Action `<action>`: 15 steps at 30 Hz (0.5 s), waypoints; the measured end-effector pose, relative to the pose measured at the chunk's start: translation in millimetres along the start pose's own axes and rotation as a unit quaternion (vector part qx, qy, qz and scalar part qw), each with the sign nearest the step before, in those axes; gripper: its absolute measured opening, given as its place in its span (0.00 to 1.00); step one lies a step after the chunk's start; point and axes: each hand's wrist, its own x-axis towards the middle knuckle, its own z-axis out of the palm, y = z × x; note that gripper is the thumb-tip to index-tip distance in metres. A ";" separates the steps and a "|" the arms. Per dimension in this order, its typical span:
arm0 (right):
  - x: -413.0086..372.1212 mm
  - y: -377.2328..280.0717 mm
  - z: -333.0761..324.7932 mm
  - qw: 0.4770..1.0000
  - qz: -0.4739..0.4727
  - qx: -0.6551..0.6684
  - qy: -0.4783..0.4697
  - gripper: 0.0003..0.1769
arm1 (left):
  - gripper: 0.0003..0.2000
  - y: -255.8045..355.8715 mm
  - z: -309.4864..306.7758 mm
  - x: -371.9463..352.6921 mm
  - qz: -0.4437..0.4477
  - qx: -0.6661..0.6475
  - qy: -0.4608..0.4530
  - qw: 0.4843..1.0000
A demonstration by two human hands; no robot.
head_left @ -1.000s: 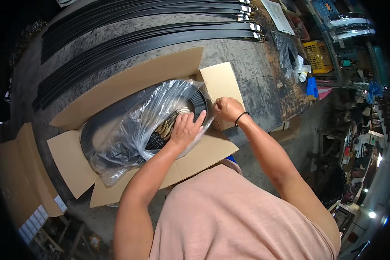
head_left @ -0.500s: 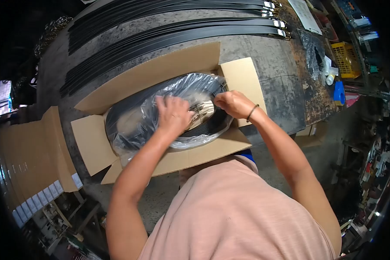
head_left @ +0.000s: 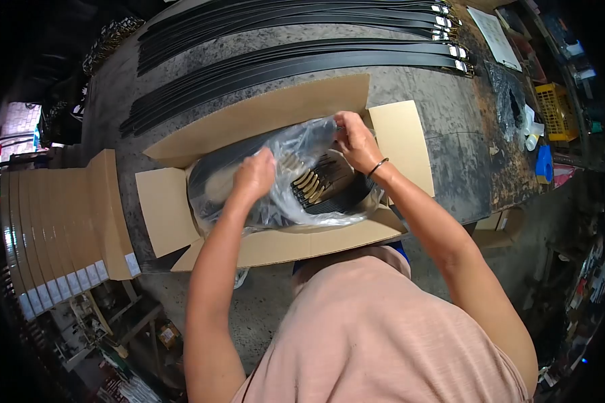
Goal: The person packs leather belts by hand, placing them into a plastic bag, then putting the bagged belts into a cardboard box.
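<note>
An open cardboard box (head_left: 302,245) stands in front of me with its flaps folded out. Inside lies a clear plastic bag (head_left: 275,205) around coiled black belts (head_left: 225,158). Gold-coloured buckles (head_left: 310,185) show through the bag's opening. My left hand (head_left: 255,176) is closed on the plastic over the middle of the box. Toward the far right corner, my right hand (head_left: 357,141) pinches the raised edge of the bag; its fingertips are partly hidden.
Bundles of black belts with silver buckles (head_left: 302,54) lie across the back of the worktable (head_left: 444,181). Flattened cardboard boxes (head_left: 67,221) stand at the left. To the right are a clipboard (head_left: 494,37), a yellow basket (head_left: 556,111) and a blue tape dispenser (head_left: 543,164).
My left hand has gone from spread over the bag to closed on its plastic. My right hand has lifted the bag's edge, and more buckles show. The whole view has shifted.
</note>
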 end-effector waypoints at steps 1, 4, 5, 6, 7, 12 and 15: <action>0.2 1.6 0.8 1.000 0.026 -0.011 -0.009 0.20 | 0.16 -5.0 -2.9 2.1 0.042 -0.155 0.099 0.982; -6.7 11.9 7.9 0.995 0.056 -0.011 -0.086 0.06 | 0.16 -3.1 -26.9 11.2 -0.057 -0.297 0.132 0.944; -13.7 16.1 12.2 0.988 0.036 -0.067 -0.132 0.07 | 0.17 -7.3 -14.6 12.4 -0.034 -0.236 0.120 0.964; -17.6 14.3 14.5 0.977 0.015 -0.122 -0.177 0.08 | 0.18 -6.1 -3.4 11.9 -0.012 -0.175 0.108 0.979; -19.4 12.9 17.9 0.979 0.019 -0.119 -0.163 0.12 | 0.22 -8.2 3.6 12.8 -0.029 -0.088 0.014 0.996; -10.2 -4.9 37.6 0.946 -0.004 -0.190 -0.261 0.24 | 0.26 15.2 25.4 14.0 0.016 0.017 -0.010 1.000; -7.5 -7.5 31.3 0.910 -0.003 -0.222 -0.350 0.28 | 0.28 29.3 22.5 15.7 0.040 0.015 -0.026 0.999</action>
